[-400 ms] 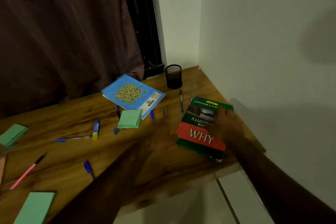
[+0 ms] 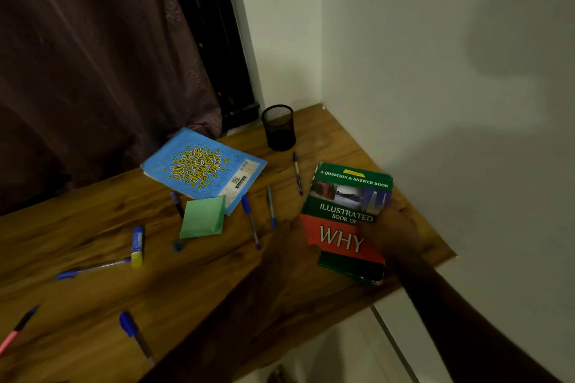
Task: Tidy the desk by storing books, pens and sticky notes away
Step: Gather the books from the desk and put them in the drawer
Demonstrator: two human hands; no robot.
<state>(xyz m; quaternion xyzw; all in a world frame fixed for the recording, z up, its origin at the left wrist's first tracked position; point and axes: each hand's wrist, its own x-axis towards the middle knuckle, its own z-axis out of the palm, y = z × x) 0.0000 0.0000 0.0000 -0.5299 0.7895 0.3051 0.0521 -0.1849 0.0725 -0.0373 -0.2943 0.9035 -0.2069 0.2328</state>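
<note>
several loose pens, mesh cup, blue notebook

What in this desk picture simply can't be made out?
Head view:
- Left hand and right hand: dark and motion-blurred, so their hold on the green book is unclear.
- Its title's end: covered by the right hand.
- Pink pen: cut off by the left edge.
- Mesh cup: inside too dark.
</note>
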